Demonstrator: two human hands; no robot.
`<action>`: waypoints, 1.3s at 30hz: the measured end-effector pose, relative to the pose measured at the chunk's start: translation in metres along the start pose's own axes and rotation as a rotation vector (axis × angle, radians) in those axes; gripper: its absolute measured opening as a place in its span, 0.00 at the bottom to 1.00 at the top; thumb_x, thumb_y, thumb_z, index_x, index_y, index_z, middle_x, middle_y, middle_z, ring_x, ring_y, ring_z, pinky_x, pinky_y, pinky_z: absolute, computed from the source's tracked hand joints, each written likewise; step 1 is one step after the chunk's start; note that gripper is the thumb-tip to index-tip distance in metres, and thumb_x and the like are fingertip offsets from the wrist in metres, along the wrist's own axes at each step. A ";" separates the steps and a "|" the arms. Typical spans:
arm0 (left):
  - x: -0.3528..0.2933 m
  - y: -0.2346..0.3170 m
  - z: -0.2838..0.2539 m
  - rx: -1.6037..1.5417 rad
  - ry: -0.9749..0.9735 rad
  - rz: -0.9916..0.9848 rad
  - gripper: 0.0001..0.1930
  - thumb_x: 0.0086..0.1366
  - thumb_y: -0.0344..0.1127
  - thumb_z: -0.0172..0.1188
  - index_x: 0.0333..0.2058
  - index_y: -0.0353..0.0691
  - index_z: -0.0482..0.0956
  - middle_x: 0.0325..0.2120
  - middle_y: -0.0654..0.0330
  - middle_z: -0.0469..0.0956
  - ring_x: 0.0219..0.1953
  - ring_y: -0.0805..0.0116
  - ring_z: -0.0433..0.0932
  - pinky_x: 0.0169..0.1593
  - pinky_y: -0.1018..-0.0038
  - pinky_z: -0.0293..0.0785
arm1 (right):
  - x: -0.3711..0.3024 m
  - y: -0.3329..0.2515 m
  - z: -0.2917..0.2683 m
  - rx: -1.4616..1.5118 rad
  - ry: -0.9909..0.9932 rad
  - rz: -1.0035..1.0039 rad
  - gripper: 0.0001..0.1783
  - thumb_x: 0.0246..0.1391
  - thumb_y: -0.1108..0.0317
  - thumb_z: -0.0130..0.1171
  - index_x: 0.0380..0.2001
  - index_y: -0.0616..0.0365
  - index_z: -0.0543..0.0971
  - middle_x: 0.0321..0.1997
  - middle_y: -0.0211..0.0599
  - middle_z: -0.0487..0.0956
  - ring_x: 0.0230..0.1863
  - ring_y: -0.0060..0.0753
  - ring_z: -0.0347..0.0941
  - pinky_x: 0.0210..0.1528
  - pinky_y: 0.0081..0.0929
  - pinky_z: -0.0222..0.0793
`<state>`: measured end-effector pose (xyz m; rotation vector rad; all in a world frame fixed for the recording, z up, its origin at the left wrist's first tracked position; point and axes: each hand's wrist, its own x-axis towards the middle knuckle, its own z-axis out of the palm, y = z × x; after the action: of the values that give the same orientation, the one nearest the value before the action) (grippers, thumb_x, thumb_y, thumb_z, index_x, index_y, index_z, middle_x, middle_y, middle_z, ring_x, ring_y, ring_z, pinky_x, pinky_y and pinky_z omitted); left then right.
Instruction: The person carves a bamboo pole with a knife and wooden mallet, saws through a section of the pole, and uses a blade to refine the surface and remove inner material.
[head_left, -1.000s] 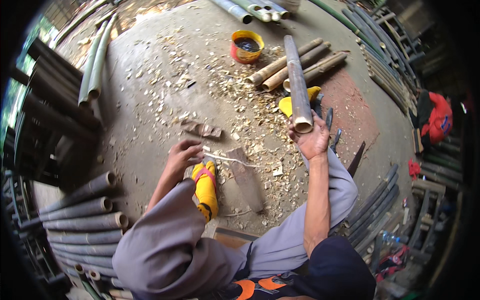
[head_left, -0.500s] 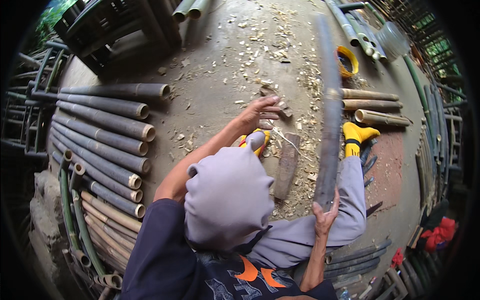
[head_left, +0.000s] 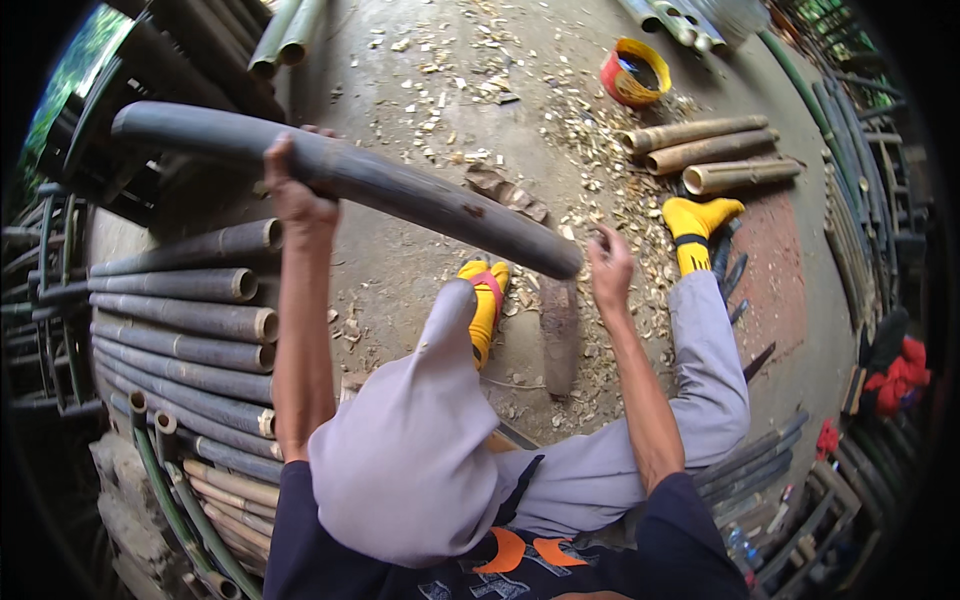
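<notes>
The long dark bamboo pole (head_left: 350,180) is up off the ground, held across the person's front, its long axis running from upper left down to lower right in the head view. Left hand (head_left: 295,190) is wrapped shut round it approx. a third of the way in from the far left end, fingers curled over the top, arm straight up from below. Right hand (head_left: 608,268) sits just below and beside the pole's near cut end, fingers loosely spread and half curled, not gripping; whether a fingertip touches the end I can't tell. So the left hand carries the weight, and the right is the one nearest the free end. Pole looks grey-black, smooth, w/ a small pale scar near mid-length and a clean round cut at the lower right end. Under it: concrete floor (head_left: 400,260) strewn w/ pale wood chips, a flat dark board (head_left: 560,335) lying between the legs, feet in yellow socks (head_left: 700,225). A stack of similar bamboo poles (head_left: 180,320) lies at the left, three paler short lengths (head_left: 700,155) near the top right, and a red-and-yellow bucket (head_left: 635,72) beyond them.
</notes>
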<state>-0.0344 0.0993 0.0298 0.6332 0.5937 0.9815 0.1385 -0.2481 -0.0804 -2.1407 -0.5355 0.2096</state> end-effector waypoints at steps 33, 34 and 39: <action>-0.009 -0.119 -0.032 1.693 -0.912 -0.059 0.34 0.35 0.36 0.69 0.47 0.35 0.73 0.40 0.49 0.75 0.42 0.53 0.75 0.49 0.67 0.71 | 0.037 0.003 0.110 -0.730 -0.360 -0.121 0.31 0.41 0.47 0.63 0.37 0.65 0.73 0.37 0.46 0.77 0.43 0.43 0.71 0.55 0.54 0.54; -0.008 -0.128 -0.043 1.695 -0.936 -0.058 0.34 0.35 0.37 0.69 0.47 0.35 0.73 0.41 0.49 0.75 0.43 0.51 0.75 0.50 0.66 0.71 | 0.030 0.009 0.113 -0.777 -0.336 -0.120 0.30 0.40 0.47 0.63 0.37 0.65 0.75 0.36 0.46 0.77 0.44 0.44 0.71 0.56 0.56 0.50; -0.020 -0.141 -0.061 1.837 -0.974 -0.157 0.35 0.36 0.36 0.67 0.49 0.41 0.72 0.42 0.49 0.77 0.46 0.50 0.74 0.50 0.64 0.70 | 0.005 0.015 0.091 -0.747 -0.368 -0.086 0.25 0.40 0.49 0.63 0.32 0.62 0.79 0.36 0.50 0.77 0.46 0.49 0.69 0.58 0.58 0.47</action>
<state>-0.0068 0.0369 -0.1097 2.4166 0.4889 -0.3957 0.1164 -0.1868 -0.1453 -2.8089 -1.0421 0.4071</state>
